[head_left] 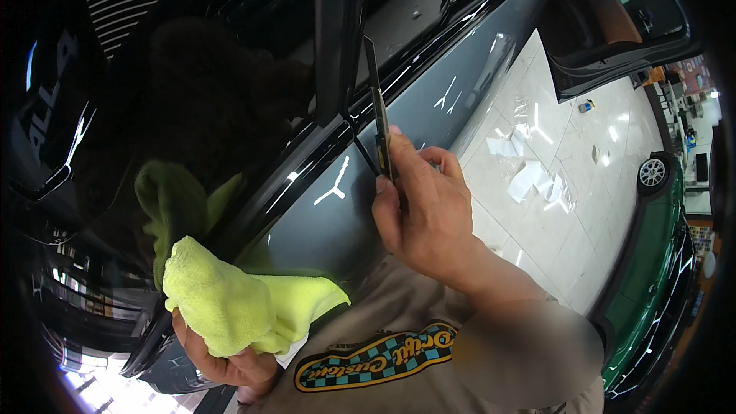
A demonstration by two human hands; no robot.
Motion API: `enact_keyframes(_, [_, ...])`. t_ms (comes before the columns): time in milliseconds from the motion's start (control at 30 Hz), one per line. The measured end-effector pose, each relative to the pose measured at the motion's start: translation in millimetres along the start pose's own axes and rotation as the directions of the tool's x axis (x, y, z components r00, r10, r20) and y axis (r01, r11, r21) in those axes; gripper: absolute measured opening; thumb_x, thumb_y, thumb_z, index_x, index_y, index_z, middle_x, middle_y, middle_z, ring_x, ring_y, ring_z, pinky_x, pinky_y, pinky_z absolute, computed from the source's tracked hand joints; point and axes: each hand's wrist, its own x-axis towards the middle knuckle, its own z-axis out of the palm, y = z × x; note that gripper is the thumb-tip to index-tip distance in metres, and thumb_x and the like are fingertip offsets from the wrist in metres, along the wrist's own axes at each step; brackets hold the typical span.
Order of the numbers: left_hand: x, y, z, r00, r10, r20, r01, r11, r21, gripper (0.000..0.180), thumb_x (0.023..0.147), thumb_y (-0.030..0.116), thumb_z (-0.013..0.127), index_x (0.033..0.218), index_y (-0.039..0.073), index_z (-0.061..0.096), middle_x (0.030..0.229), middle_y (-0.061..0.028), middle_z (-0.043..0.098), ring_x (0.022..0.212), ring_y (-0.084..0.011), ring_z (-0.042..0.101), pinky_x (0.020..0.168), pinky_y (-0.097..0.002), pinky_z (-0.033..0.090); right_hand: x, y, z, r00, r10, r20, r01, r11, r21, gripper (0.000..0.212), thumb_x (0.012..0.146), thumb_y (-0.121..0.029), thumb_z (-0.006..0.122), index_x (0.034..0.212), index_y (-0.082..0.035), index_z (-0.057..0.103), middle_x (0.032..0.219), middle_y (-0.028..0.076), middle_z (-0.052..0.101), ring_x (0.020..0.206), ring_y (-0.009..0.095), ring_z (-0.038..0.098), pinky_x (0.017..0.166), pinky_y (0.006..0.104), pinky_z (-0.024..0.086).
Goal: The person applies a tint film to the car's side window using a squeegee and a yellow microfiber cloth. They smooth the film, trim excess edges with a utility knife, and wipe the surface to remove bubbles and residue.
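Note:
My right hand (429,211) is closed on a slim utility knife (381,126), pinched between thumb and fingers. Its long thin blade points up and away, in front of the black pillar trim (337,46) between two car windows. Below the blade lies the seam between two glossy grey door panels (314,218). At the lower left my left hand (222,360) is wrapped round a bunched yellow-green microfibre cloth (222,295). The cloth hangs close to the dark window glass (222,100), which mirrors it; whether it touches the car I cannot tell.
A front door (613,54) stands open at the upper right. On the pale tiled floor (567,238) lie scraps of white paper or film (529,180) and a small blue can-like object (586,106). A green car (648,276) is parked at the right.

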Motion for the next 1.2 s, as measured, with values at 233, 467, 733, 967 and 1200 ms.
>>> enact_keyframes(233, [-1.0,-0.3,-1.0,1.000,-0.004,-0.004,0.004,1.000,0.015,0.053,0.097,0.045,0.046,0.124,0.000,0.054,0.120,-0.0235,0.055,0.107,-0.0354,0.059,0.093,-0.0492,0.048,-5.6,-1.6,-0.6,1.000,0.009,0.028,-0.009,1.000,-0.015,0.061,0.078,-0.003,0.064,0.135,0.010,0.045,0.065,0.004,0.053,0.055,0.020,0.054,0.087,0.0408,0.045])
enact_keyframes(467, [-1.5,0.5,0.0,0.999,-0.031,-0.015,0.032,0.999,0.022,0.054,0.097,0.045,0.046,0.124,-0.001,0.054,0.124,-0.0236,0.053,0.111,-0.0363,0.059,0.094,-0.0499,0.048,-9.3,-1.9,0.0,0.999,0.001,0.033,0.000,0.999,-0.035,0.061,0.078,-0.003,0.064,0.135,0.010,0.045,0.064,0.003,0.053,0.054,0.019,0.054,0.087,0.0413,0.045])
enact_keyframes(733, [-9.5,-6.1,-2.3,0.998,-0.029,-0.061,0.029,1.000,-0.001,0.057,0.096,0.048,0.046,0.125,-0.001,0.053,0.129,-0.0252,0.053,0.115,-0.0379,0.058,0.098,-0.0499,0.048,-13.0,-4.9,-1.9,0.999,0.011,0.053,-0.009,0.999,-0.039,0.061,0.077,-0.003,0.065,0.134,0.009,0.047,0.064,0.002,0.052,0.054,0.018,0.054,0.087,0.0413,0.044])
enact_keyframes(967, [-7.0,-5.9,-4.9,0.999,-0.021,-0.024,0.022,0.999,0.039,0.056,0.096,0.047,0.045,0.126,0.000,0.053,0.127,-0.0245,0.054,0.115,-0.0383,0.058,0.098,-0.0499,0.048,-13.1,-6.3,-4.8,0.997,0.012,0.082,-0.007,0.998,-0.060,0.057,0.078,0.002,0.061,0.132,0.013,0.047,0.061,0.003,0.056,0.052,0.017,0.053,0.084,0.0378,0.045])
enact_keyframes(1200, [-8.6,-10.8,-5.3,1.000,0.007,-0.027,-0.007,1.000,0.017,0.053,0.096,0.044,0.043,0.126,0.001,0.053,0.126,-0.0244,0.055,0.115,-0.0381,0.059,0.099,-0.0496,0.048,-15.1,-5.2,-4.6,0.994,0.010,0.107,-0.002,0.997,-0.073,0.056,0.078,0.001,0.060,0.131,0.013,0.047,0.063,0.004,0.057,0.053,0.017,0.055,0.084,0.0392,0.046])
